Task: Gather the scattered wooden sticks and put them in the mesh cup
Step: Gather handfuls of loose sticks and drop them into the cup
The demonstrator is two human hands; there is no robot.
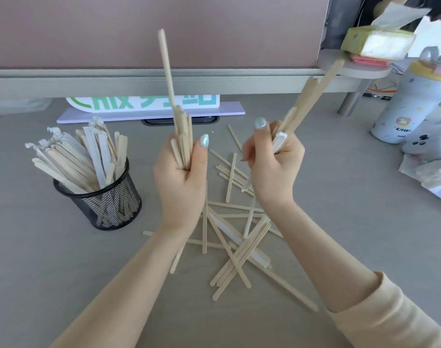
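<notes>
Head view, left hand (180,177) fingers clamped on an upright bundle of sticks (181,131), right hand (273,167) fingers clamped on a tilted bundle (302,106), scattered sticks (235,249) right of the mesh cup (106,199), cup full of sticks.

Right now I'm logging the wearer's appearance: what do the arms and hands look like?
The left hand and the right hand are bare, with nails painted a pale, shimmery blue-green. The left forearm is uncovered; the right arm wears a cream sleeve pushed up toward the elbow. No rings or watch show.
</notes>
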